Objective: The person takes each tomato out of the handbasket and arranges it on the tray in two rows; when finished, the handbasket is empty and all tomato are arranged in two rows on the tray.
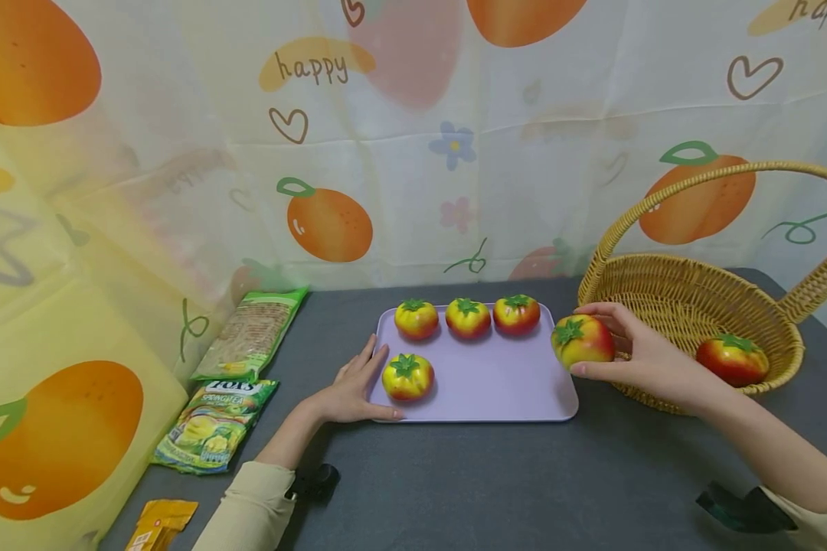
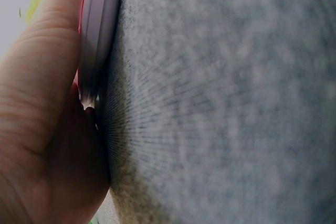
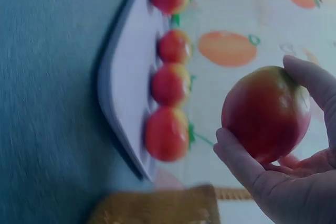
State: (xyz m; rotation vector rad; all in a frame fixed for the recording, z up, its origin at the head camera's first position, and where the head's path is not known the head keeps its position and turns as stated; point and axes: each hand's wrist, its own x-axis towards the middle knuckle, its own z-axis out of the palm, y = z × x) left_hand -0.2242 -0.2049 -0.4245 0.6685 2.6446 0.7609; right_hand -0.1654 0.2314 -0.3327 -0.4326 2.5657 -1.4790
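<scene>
My right hand (image 1: 651, 356) holds a red-and-yellow tomato (image 1: 583, 341) with a green leafy top, thumb on one side and fingers on the other. It is raised between the lilac tray (image 1: 496, 383) and the wicker basket. In the right wrist view the same tomato (image 3: 265, 116) sits between thumb and fingertips. My left hand (image 1: 351, 386) rests at the tray's near left corner, fingers spread along the left side, thumb straight along the front rim. On the tray, three tomatoes (image 1: 468, 318) line the back and one tomato (image 1: 408, 376) lies near the left hand.
A wicker basket (image 1: 696, 268) with a tall arched handle stands at the right, one tomato (image 1: 733, 360) inside. Along the left lie a green-edged packet (image 1: 251, 333), a green Fox's bag (image 1: 217, 425) and a yellow-orange packet (image 1: 161, 524). A fruit-printed cloth (image 1: 400, 168) hangs behind the table.
</scene>
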